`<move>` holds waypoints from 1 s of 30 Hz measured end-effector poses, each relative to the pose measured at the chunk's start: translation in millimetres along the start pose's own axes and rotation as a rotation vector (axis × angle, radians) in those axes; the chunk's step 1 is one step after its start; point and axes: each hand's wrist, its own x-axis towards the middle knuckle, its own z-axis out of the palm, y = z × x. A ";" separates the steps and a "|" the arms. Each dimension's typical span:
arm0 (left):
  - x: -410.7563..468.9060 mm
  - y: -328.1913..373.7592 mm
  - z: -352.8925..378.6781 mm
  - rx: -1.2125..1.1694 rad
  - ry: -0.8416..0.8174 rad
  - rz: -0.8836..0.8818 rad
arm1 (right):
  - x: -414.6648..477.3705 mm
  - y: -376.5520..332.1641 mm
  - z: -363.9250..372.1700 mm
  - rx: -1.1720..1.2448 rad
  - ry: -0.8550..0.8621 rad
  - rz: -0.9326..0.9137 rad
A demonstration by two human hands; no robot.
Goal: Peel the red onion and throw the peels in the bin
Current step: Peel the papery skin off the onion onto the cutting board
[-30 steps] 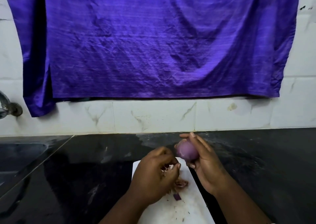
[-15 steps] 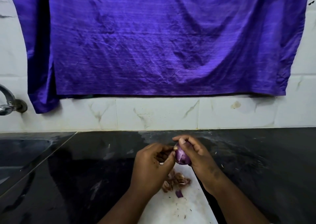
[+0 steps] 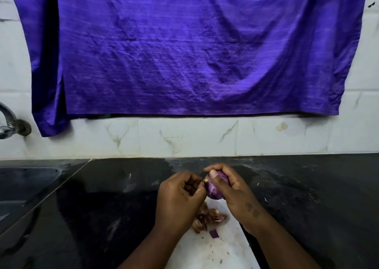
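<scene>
A black counter spans the lower frame below a tiled wall hung with a purple cloth. A sink and tap sit at the left edge, with bare dark counter on both sides of the hands. At lower centre, above a white board, the right hand wraps curled fingers and thumb round the red onion. The left hand, fingers bent, pinches the onion's pale tip. Loose peels lie on the board just beneath.
</scene>
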 end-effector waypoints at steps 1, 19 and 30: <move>-0.2 0.4 0.1 -0.002 -0.002 -0.020 | -0.5 -0.2 0.1 -0.001 -0.004 0.005; -0.8 5.1 1.0 -0.200 -0.153 -0.167 | -1.2 -7.2 0.9 0.177 0.019 0.013; -1.9 9.7 0.9 -0.151 -0.250 -0.063 | -1.3 -8.9 2.4 0.289 0.060 -0.002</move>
